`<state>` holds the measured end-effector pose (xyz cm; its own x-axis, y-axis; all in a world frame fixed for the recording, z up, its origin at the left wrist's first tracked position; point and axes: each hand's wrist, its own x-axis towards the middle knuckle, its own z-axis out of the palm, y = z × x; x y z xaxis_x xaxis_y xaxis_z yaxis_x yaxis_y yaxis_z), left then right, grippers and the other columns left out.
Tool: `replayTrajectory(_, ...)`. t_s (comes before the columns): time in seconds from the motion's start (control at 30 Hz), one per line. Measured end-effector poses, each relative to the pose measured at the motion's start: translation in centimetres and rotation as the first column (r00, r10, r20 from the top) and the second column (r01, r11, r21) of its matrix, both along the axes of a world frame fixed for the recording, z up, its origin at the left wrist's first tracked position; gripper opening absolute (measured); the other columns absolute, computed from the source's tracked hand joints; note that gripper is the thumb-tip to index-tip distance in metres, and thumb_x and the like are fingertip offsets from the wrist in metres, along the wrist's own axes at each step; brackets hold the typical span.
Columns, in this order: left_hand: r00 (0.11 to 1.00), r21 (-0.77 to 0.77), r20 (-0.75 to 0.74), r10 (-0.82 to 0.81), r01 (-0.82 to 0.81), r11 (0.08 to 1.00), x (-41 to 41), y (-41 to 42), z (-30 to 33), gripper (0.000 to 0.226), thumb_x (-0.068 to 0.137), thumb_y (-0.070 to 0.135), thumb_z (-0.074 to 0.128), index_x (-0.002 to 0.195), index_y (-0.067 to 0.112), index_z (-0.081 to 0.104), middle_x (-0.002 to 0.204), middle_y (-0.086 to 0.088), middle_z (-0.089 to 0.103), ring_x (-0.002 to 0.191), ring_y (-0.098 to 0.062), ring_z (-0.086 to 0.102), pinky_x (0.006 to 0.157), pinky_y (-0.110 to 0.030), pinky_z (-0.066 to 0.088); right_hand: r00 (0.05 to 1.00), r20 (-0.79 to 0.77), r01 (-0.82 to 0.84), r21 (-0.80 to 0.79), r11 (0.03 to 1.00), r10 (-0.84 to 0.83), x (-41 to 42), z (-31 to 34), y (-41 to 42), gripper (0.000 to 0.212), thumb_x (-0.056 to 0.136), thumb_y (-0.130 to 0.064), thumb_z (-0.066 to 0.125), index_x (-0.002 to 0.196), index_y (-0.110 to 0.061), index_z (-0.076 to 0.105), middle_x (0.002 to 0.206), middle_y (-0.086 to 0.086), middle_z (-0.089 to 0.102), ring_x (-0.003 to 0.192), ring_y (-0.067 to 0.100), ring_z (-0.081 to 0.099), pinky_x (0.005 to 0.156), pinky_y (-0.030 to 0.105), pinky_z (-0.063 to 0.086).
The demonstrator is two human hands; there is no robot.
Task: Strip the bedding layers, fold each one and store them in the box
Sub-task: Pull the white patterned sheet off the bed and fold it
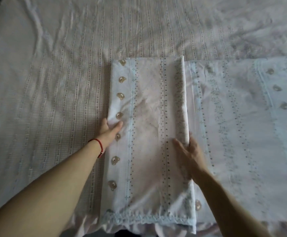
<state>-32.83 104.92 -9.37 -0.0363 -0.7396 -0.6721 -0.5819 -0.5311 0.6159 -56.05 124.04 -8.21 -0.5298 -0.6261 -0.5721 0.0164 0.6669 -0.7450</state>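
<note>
A pale sheet with bear-face prints and dotted stripes [147,117] lies on the bed, its left part folded over into a long narrow panel. My left hand [109,129] pinches the panel's left fold edge, thumb on top and fingers under the cloth. My right hand [189,147] lies flat with straight fingers on the panel's right edge. The single-layer rest of the sheet [242,134] spreads out to the right. No box is in view.
Under the sheet lies a checked, striped bed cover [53,100] with wrinkles at the far left and far right. The bed's near edge runs along the bottom of the view, with a dark gap [122,234] below it.
</note>
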Motion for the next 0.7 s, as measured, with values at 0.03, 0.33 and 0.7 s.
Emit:
replayTrajectory(0.03,1.000,0.000,0.003,0.012,-0.012,1.000,0.4,1.5,0.7,0.081,0.074,0.064,0.076,0.134,0.018,0.047,0.133,-0.006,0.059,0.117,-0.027,0.061,0.102,-0.050,0.050,1.000,0.012,-0.011,0.026,1.000,0.010,0.9,0.3,2.0,0.045,0.089,-0.061,0.068,0.115,-0.025,0.059,0.089,0.002,0.074,0.076,0.022,0.074,0.064,0.051,0.063)
replayTrajectory(0.33,0.999,0.192,0.004,0.051,-0.050,0.980,7.7,18.6,2.7,0.069,0.062,0.069,0.084,0.104,0.019,0.061,0.096,-0.014,0.075,0.087,-0.037,0.073,0.081,-0.055,0.061,0.963,-0.240,-0.065,0.229,0.971,0.121,4.5,1.9,11.6,0.047,0.096,-0.055,0.060,0.117,-0.013,0.063,0.088,-0.006,0.062,0.076,0.014,0.057,0.072,0.032,0.043)
replayTrajectory(0.7,0.956,-0.132,0.233,-0.176,0.210,0.969,8.2,19.1,2.0,0.054,0.075,0.072,0.069,0.095,0.025,0.053,0.087,0.002,0.066,0.075,-0.015,0.065,0.069,-0.039,0.057,0.466,-0.679,-0.420,0.395,0.817,0.567,6.3,1.8,3.4,0.078,0.102,-0.053,0.040,0.163,-0.033,-0.003,0.170,0.008,-0.014,0.157,0.034,-0.008,0.124,0.057,-0.002)
